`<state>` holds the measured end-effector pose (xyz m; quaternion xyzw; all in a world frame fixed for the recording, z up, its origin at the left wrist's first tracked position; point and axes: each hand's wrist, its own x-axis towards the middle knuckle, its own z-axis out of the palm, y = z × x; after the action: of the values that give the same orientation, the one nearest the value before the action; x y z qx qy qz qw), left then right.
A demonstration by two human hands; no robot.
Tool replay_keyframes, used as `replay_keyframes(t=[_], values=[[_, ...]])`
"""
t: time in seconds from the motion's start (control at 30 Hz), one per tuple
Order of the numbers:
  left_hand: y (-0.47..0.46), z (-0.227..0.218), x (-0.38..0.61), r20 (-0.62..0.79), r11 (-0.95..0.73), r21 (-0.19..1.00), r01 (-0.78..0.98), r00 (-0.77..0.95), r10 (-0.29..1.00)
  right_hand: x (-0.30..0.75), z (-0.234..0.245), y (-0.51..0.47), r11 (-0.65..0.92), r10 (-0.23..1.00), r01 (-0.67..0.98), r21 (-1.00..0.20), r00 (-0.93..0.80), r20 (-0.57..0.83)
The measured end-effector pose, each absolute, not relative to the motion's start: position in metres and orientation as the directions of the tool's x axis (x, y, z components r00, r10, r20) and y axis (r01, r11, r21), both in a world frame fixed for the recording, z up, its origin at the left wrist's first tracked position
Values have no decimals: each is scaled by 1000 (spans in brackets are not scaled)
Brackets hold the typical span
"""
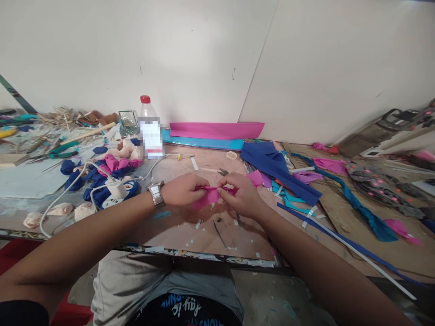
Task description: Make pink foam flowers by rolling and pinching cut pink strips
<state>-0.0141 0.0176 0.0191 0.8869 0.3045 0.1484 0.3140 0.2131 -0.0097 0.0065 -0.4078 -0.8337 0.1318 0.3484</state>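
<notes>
Over the middle of the table, a piece of bright pink crepe paper [211,197] is stretched between my two hands. My left hand [185,189], with a metal watch at the wrist, pinches its upper edge between thumb and fingers. Close beside it, my right hand [242,195] is closed on the same strip, which looks gathered or twisted there. A loose pink end sticks out past the right fingers. Just behind the hands lie small pliers [223,172], partly covered, and a ring of tape [231,155] sits farther back.
Blue, pink and cream paper flowers [112,167] lie at left with a white cable and charger. A red-capped bottle [146,108] stands behind. Folded pink paper [217,130] leans on the wall. Dark blue paper [268,160], strips and a thin white stick [367,258] lie right.
</notes>
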Motion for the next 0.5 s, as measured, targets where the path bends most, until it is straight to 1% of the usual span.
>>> replay_keyframes(t=[0.13, 0.23, 0.37, 0.5], values=[[18, 15, -13, 4, -545, 710, 447, 771, 637, 213, 7, -12, 647, 761, 573, -503, -453, 464], [20, 12, -12, -17, -517, 743, 425, 784, 620, 213, 5, -12, 675, 738, 542, -501, -492, 462], [20, 11, -11, -31, -489, 773, 404, 794, 607, 213, 1, -11, 689, 724, 549, -473, -492, 484], [20, 14, -11, -66, -397, 843, 363, 802, 593, 214, 1, -11, 717, 692, 556, -420, -495, 525]])
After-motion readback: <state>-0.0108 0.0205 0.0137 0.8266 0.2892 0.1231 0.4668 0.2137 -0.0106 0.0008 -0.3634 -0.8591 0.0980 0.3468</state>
